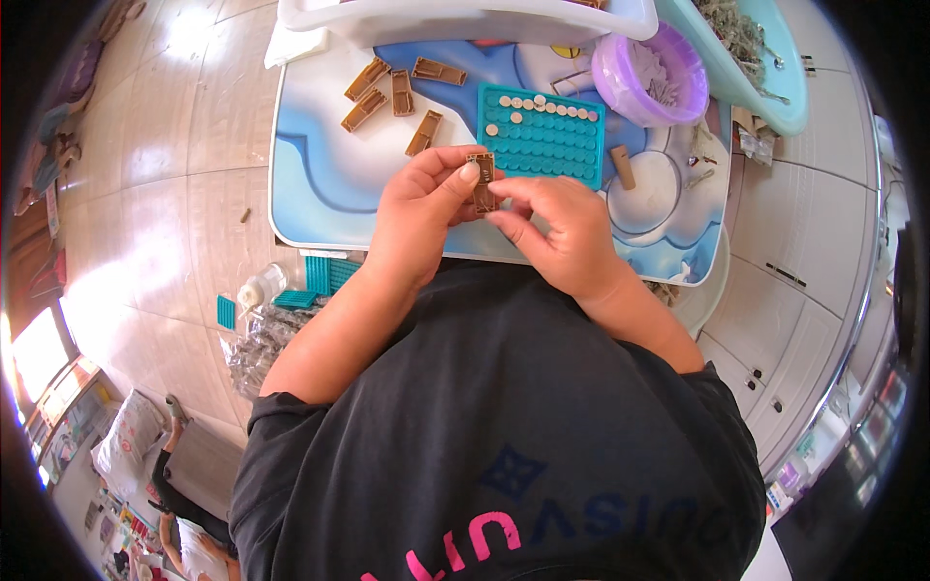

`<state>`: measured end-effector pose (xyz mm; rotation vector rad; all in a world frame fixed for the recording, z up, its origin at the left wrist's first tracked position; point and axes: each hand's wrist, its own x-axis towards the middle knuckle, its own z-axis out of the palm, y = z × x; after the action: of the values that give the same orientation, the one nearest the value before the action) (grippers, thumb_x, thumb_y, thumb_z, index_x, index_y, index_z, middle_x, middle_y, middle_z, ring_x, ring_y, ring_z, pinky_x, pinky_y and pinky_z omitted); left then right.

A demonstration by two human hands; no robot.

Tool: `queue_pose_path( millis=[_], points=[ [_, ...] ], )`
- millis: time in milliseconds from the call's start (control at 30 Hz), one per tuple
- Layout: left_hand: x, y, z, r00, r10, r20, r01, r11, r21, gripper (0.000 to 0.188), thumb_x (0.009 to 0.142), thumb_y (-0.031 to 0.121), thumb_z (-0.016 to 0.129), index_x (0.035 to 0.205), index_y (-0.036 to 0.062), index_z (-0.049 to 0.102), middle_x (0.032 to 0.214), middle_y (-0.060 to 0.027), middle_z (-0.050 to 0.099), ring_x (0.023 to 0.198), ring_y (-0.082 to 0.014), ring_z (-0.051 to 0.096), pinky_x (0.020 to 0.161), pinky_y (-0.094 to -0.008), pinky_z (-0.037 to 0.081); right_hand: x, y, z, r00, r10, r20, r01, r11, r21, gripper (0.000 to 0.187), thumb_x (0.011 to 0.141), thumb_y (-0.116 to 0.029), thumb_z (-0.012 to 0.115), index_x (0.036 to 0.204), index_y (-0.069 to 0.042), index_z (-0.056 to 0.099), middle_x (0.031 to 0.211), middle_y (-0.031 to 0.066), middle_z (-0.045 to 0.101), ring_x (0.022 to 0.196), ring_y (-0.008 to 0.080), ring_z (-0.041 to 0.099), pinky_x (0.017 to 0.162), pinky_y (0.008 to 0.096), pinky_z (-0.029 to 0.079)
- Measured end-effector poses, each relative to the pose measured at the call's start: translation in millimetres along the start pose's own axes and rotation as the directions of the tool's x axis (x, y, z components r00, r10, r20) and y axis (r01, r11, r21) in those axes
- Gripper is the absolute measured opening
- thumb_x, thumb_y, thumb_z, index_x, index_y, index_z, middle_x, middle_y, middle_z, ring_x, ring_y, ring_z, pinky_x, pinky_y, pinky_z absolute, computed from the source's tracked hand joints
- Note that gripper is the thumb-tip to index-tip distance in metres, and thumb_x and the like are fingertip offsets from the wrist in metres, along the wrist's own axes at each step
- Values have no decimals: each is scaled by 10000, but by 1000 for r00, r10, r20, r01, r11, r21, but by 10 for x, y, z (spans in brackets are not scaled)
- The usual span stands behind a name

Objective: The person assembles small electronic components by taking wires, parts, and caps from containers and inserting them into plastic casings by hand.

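Black shirt (pixel 504 407), then brown casing (pixel 484 197) within left fingers (pixel 451 189), right fingers (pixel 525 192) against it

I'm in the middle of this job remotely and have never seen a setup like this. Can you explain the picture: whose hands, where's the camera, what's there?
There is no machine here: a person works with two bare hands. The single picture comes from a wide fisheye camera on that person's head, looking down, so straight edges bend near the rim. Picture left is the person's left.

The left hand holds a small brown casing; the right hand has its fingertips close by it, though exact contact is hard to tell.

On the blue-and-white table lie five similar brown pieces and a teal tray of round pockets, some holding pale discs. A purple basin sits beyond, to the right.
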<state>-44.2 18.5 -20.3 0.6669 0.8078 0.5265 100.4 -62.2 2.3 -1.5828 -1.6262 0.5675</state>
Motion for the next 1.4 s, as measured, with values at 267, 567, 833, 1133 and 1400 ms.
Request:
queue_pose_path(
  millis=[267, 567, 833, 1133, 1400],
  points=[
    [31, -56, -34, 1000, 0, -14, 0, 1000, -9, 259, 930, 126, 508, 1152, -6, 535, 993, -105, 630, 852, -167, 629, 763, -298, 522, 79, 88, -12, 997, -82, 14, 82, 995, -57, 203, 749, -78, 693, 947, -51, 655, 686, 67, 604, 582, 215, 561, 571, 308, 423],
    [61, -6, -15, 999, -4, -42, 1, 996, -85, 313, 938, 135, 498, 1212, -15, 504, 990, -123, 624, 846, -192, 625, 802, -325, 515, 474, 493, 97, 974, -131, -183, 51, 921, -387, 111, 676, -124, 708, 775, -96, 665, 752, 40, 578, 721, 234, 586, 605, 342, 468],
    [81, -11, -34, 998, -22, -54, 15, 991, -133, 326, 937, 141, 501, 1206, -42, 495, 999, -131, 618, 846, -191, 619, 804, -328, 512, 498, 450, 101, 958, -221, -180, 158, 937, -312, 117, 654, -110, 722, 725, -83, 633, 739, 47, 569, 722, 234, 586, 599, 342, 464],
    [94, -22, -18, 999, -27, -21, 23, 987, -156, 307, 924, 134, 533, 1176, -40, 517, 971, -90, 626, 837, -160, 614, 804, -306, 504, 390, 264, 99, 971, -215, -107, 194, 964, -181, 124, 655, -68, 725, 719, -63, 619, 722, 59, 570, 670, 242, 556, 576, 334, 445],
    [92, 0, -19, 998, -45, -34, 41, 994, -97, 287, 934, 115, 501, 1178, -35, 522, 1005, -119, 617, 867, -188, 615, 821, -325, 517, 484, 612, -43, 959, -152, -241, 53, 926, -373, 123, 670, -90, 723, 782, -74, 675, 751, 49, 571, 700, 240, 557, 606, 344, 456]
  ],
)
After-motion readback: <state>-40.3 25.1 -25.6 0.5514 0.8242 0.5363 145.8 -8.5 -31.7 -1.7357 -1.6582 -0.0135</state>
